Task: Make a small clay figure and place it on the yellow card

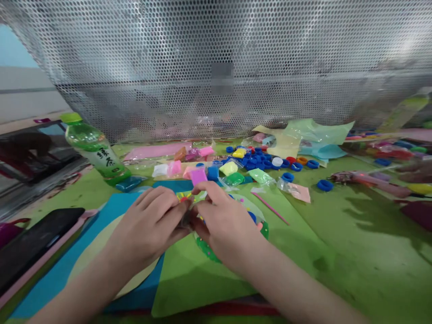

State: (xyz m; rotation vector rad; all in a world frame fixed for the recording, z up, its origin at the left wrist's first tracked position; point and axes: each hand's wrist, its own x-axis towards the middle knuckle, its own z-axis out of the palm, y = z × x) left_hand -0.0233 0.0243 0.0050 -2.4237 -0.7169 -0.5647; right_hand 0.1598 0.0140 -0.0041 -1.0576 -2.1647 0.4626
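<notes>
My left hand (151, 218) and my right hand (226, 220) meet over the middle of the table, fingers pinched together. Between the fingertips is a small dark packet (185, 219), mostly hidden; it looks like thin plastic. Under my right hand lies a round decorated picture with a green clay border (205, 249) and coloured dots, resting on a light green sheet (189, 288). A blue sheet (113, 213) with a cream paper circle (89, 245) is beneath my left forearm. Just beyond my fingers sits a purple clay packet (198, 176).
Several clay packets and a heap of blue bottle caps (254, 159) lie beyond my hands. A green tea bottle (96, 150) and a black phone (40, 243) are left. A pink stick (270, 208) and a pink glue gun (374, 180) lie right. A perforated metal panel (216, 103) closes the back.
</notes>
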